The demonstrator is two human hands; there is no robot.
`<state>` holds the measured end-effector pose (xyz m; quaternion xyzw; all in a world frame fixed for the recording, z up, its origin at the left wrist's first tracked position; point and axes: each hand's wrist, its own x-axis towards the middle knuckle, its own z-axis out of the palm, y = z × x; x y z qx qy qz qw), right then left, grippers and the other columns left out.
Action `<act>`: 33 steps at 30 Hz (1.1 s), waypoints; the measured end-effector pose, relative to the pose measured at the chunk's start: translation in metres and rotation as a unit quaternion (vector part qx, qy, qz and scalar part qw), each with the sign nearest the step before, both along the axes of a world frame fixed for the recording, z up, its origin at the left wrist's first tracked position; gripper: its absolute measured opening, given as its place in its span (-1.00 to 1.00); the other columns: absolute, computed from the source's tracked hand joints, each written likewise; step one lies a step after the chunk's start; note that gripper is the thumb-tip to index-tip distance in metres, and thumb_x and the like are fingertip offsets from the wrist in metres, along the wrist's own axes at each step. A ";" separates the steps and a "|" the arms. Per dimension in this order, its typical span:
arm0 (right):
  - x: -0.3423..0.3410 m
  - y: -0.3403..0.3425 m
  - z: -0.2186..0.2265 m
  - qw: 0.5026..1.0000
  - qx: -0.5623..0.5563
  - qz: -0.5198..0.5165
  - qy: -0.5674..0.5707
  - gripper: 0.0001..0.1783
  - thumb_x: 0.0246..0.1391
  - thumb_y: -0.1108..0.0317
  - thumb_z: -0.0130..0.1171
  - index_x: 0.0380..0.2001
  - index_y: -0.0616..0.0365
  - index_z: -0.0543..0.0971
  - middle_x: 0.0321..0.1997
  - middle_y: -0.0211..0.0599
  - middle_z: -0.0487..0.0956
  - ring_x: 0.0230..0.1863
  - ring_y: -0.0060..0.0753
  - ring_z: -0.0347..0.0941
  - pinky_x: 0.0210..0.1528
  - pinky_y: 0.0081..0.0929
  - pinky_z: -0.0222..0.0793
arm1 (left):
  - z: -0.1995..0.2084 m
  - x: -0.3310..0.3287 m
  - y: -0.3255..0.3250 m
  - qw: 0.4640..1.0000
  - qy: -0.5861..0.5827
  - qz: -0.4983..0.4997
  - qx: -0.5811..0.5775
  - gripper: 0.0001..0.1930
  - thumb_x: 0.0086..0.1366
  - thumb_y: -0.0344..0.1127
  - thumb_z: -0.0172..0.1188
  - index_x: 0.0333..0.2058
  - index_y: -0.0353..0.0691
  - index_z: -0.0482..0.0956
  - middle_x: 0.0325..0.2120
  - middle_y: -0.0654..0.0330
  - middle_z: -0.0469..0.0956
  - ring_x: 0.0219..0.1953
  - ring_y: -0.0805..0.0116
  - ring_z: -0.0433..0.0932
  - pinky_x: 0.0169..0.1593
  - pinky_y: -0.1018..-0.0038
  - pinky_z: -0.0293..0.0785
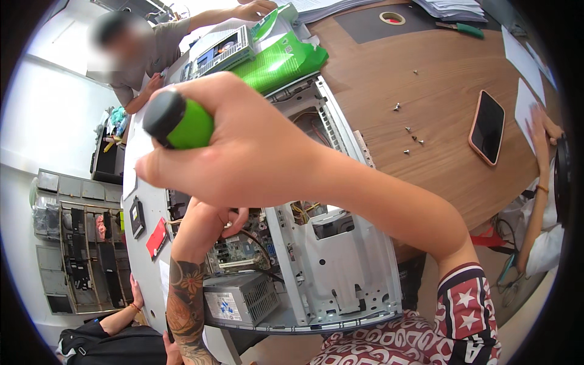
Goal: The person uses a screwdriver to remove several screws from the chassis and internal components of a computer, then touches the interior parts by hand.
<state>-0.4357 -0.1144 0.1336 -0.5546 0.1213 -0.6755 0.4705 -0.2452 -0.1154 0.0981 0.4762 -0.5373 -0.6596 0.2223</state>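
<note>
Head view: 1 green-black handle (187,125) protrudes from the gripping right hand (243,146).

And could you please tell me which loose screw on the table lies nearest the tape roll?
The topmost screw in view, by itself; the other screws lie lower, farther from the tape roll.

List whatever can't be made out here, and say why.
All in the head view:
- Working end of the green-handled tool: hidden behind the right grip.
- What the left grip touches: mostly covered by the right grip.
- Head type of the loose screws: too small.
- Rest of the co-worker in white: cut off by the dark rim at right.
</note>
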 end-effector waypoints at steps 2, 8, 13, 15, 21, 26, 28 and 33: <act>-0.002 0.001 -0.001 1.000 0.023 0.007 0.000 -0.79 -0.10 0.42 0.20 -0.68 0.24 0.44 -0.73 -0.41 0.40 -0.64 -0.60 0.27 -0.55 -0.45 0.25 | -0.005 -0.004 -0.002 1.000 0.025 -0.007 -0.004 -0.65 0.32 -0.23 0.17 -0.11 -0.44 0.45 -0.58 0.13 0.40 -0.65 0.40 0.35 -0.72 0.61 0.11; 0.003 -0.001 0.001 1.000 0.016 0.000 -0.011 -0.81 -0.07 0.42 0.23 -0.63 0.25 0.47 -0.70 -0.45 0.41 -0.63 -0.63 0.27 -0.55 -0.47 0.24 | 0.001 -0.005 0.003 1.000 0.012 -0.025 -0.006 -0.73 0.42 -0.32 0.08 0.00 -0.35 0.38 -0.37 0.22 0.43 -0.57 0.56 0.35 -0.61 0.64 0.18; -0.003 -0.001 0.003 0.998 0.032 0.007 0.058 -0.80 -0.01 0.38 0.27 -0.56 0.26 0.51 -0.66 -0.45 0.43 -0.58 -0.61 0.31 -0.49 -0.48 0.28 | 0.000 -0.007 0.003 0.999 0.013 -0.029 -0.006 -0.66 0.43 -0.34 0.06 0.12 -0.30 0.34 -0.25 0.20 0.47 -0.55 0.59 0.34 -0.57 0.65 0.19; -0.003 0.000 0.001 0.998 0.027 -0.023 0.058 -0.80 0.00 0.37 0.28 -0.54 0.26 0.51 -0.64 -0.44 0.44 -0.57 -0.61 0.31 -0.48 -0.48 0.29 | 0.001 -0.005 0.002 0.998 -0.003 -0.059 -0.037 -0.65 0.44 -0.35 0.05 0.15 -0.28 0.34 -0.22 0.20 0.49 -0.55 0.60 0.34 -0.55 0.66 0.20; -0.009 0.002 0.002 0.996 0.033 -0.041 0.069 -0.78 0.02 0.34 0.30 -0.50 0.26 0.52 -0.57 -0.41 0.48 -0.52 -0.60 0.35 -0.43 -0.49 0.33 | -0.004 -0.004 0.001 0.978 -0.083 -0.104 -0.162 -0.75 0.40 -0.43 0.07 0.03 -0.29 0.48 -0.17 0.21 0.51 -0.46 0.62 0.38 -0.46 0.69 0.27; -0.009 0.001 0.001 0.998 0.049 0.000 0.045 -0.78 0.02 0.33 0.30 -0.49 0.26 0.53 -0.56 -0.39 0.49 -0.50 -0.62 0.37 -0.41 -0.51 0.34 | -0.009 -0.012 0.005 0.924 -0.077 -0.070 -0.368 -0.84 0.29 -0.54 0.15 -0.17 -0.38 0.60 -0.12 0.17 0.49 -0.41 0.61 0.41 -0.36 0.65 0.33; -0.007 -0.001 0.000 0.999 0.017 -0.015 0.047 -0.78 0.02 0.33 0.30 -0.50 0.26 0.53 -0.56 -0.41 0.49 -0.50 -0.61 0.38 -0.42 -0.51 0.34 | -0.014 -0.007 0.001 0.910 -0.046 -0.092 -0.401 -0.83 0.24 -0.55 0.19 -0.18 -0.38 0.64 -0.13 0.17 0.50 -0.43 0.59 0.41 -0.37 0.62 0.33; -0.008 0.001 0.004 0.995 0.039 -0.015 0.087 -0.77 0.02 0.32 0.29 -0.50 0.27 0.53 -0.56 -0.38 0.50 -0.50 -0.57 0.40 -0.41 -0.47 0.35 | -0.015 -0.009 0.004 0.907 -0.082 -0.106 -0.398 -0.82 0.21 -0.55 0.25 -0.18 -0.38 0.64 -0.18 0.15 0.52 -0.48 0.55 0.41 -0.35 0.59 0.34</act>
